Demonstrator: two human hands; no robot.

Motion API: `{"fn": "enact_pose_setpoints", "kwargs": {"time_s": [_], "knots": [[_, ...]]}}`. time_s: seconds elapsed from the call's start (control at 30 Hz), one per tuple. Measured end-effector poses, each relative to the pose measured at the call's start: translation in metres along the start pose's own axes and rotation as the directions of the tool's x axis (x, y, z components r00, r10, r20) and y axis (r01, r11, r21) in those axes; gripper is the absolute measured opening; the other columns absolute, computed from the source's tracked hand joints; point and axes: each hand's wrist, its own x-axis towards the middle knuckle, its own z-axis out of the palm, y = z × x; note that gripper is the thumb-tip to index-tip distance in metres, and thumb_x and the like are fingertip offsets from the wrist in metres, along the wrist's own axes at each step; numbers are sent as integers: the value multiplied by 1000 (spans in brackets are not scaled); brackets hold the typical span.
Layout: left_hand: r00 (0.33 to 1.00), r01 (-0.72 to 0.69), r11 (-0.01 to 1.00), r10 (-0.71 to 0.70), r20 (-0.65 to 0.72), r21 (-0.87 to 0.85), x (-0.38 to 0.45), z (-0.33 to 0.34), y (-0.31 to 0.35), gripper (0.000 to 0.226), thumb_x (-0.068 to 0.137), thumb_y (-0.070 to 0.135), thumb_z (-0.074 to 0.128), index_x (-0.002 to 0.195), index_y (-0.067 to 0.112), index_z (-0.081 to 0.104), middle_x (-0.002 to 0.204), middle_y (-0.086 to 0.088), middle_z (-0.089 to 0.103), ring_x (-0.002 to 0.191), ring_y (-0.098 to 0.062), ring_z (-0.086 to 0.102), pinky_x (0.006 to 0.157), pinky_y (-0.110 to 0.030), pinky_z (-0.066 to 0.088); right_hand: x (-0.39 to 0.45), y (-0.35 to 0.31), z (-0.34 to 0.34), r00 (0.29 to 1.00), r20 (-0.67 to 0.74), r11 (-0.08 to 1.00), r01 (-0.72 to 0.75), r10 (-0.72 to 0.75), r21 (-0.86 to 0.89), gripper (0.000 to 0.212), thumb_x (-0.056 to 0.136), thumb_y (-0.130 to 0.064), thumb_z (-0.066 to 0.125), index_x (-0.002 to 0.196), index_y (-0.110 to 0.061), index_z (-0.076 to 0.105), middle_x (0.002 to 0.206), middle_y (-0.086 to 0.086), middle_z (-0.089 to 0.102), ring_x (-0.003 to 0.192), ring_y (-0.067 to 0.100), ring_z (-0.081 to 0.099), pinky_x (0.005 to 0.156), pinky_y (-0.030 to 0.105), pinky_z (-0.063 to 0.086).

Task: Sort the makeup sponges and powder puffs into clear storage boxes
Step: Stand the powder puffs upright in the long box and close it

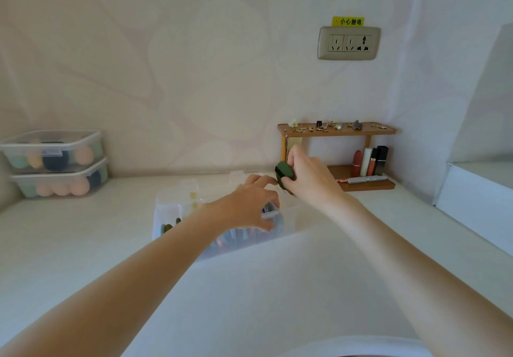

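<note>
Here, two bare arms reach over a white tabletop (83, 245) toward an open clear storage box (177, 212).

Nearest, broad bare tabletop lies left and right of the arms. The left hand (247, 204) hovers over the box with fingers loosely spread, hiding much of the puffs inside; those contents are blurred. Just beyond, the right hand (305, 176) pinches a dark green powder puff (284, 173) above the box's far right edge. Far left, two stacked lidded boxes (55, 162) of sponges touch the wall. Far right stands a small wooden shelf (336, 130); a white box (477, 198) is cut off at the frame edge.
</note>
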Motion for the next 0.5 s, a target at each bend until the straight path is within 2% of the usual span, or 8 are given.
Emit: {"fn": "enact_pose_setpoints", "kwargs": {"time_s": [0.1,0.2,0.3,0.37,0.43,0.5], "knots": [[999,36,999,-36,-18,21,-3,0,1,43,79,28,68,119,19,58,155,0,10,142,-24,8,113,-42,28,-12,-3,7,999,-8,993,48,-49,-104,16,91,-18,54,101,-13,43,91,8,64,82,29,62,68,40,52],[1000,0,999,1,-29,36,-3,1,1,41,78,28,68,117,17,59,156,6,9,143,-22,7,115,-44,24,-14,-3,11,998,9,986,63,-63,-151,17,92,-20,53,105,-12,47,95,8,63,88,27,60,68,39,50],[999,-25,998,27,-24,52,-1,2,-4,44,78,29,68,118,16,57,154,8,18,142,-20,13,115,-43,24,-15,-2,21,1000,17,996,15,-13,-93,16,89,-20,57,99,-9,52,93,7,54,96,27,52,68,33,41],[999,-31,998,31,-10,49,-1,1,-4,46,79,29,67,121,17,55,151,7,29,139,-18,20,114,-42,26,-15,3,28,999,40,996,-10,13,-89,18,90,-21,56,96,-5,61,101,10,52,106,27,44,78,31,39],[1000,-18,1000,18,-3,20,-2,0,-3,42,80,28,67,119,17,56,138,3,47,129,-17,36,109,-37,31,-15,9,31,993,107,998,-42,46,-43,28,93,-22,53,94,1,69,108,14,50,110,27,38,89,31,34],[1000,1,1000,-1,-3,-4,-2,0,-2,39,80,27,67,116,17,55,119,-1,59,111,-19,49,97,-28,36,-13,12,26,987,154,995,-64,51,77,29,91,-20,57,88,4,73,98,11,54,104,21,41,89,27,30]]}}
